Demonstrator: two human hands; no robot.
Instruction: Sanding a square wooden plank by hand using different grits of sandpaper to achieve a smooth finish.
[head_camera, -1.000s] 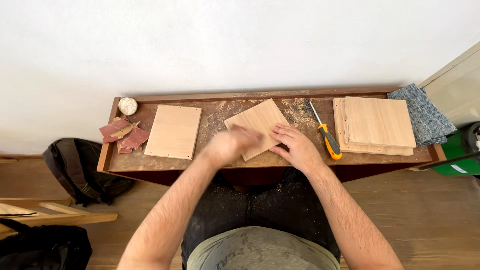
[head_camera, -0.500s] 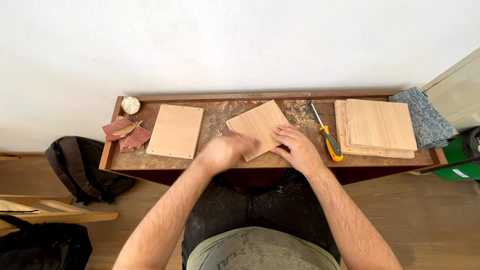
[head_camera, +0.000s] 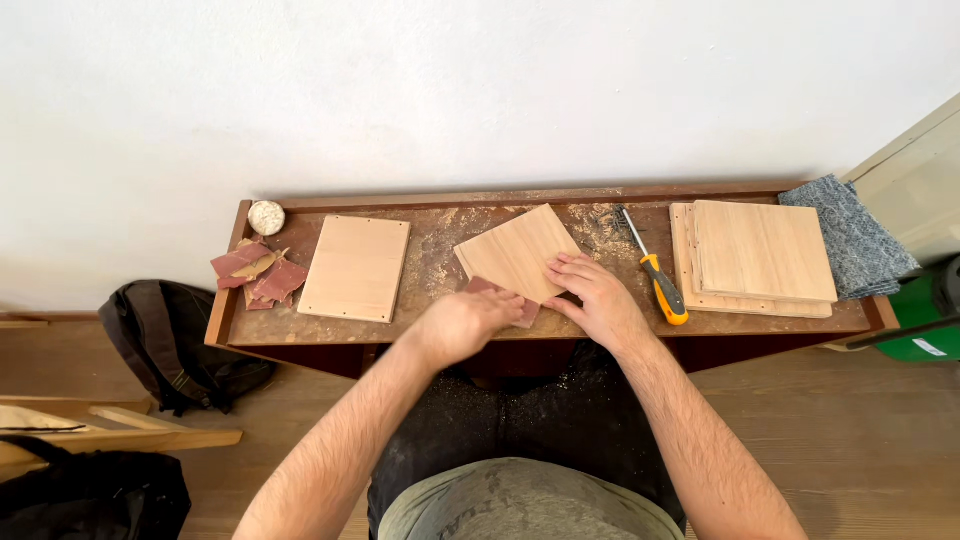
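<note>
A light wooden panel (head_camera: 517, 251) lies turned at an angle in the middle of the dusty brown bench (head_camera: 440, 262). My right hand (head_camera: 594, 297) presses flat on its near right corner. My left hand (head_camera: 462, 322) is closed around a reddish piece of sandpaper (head_camera: 507, 297) at the panel's near edge. Sawdust covers the bench around the panel.
A second wooden panel (head_camera: 355, 267) lies to the left, with torn sandpaper scraps (head_camera: 258, 274) and a small round white object (head_camera: 266, 216) beyond it. A yellow-handled screwdriver (head_camera: 654, 278), stacked panels (head_camera: 757, 256) and a grey cloth (head_camera: 850, 235) are on the right. A dark backpack (head_camera: 168, 337) sits on the floor.
My left hand has slid a little along the panel's near edge with the sandpaper. The right hand stays on the panel.
</note>
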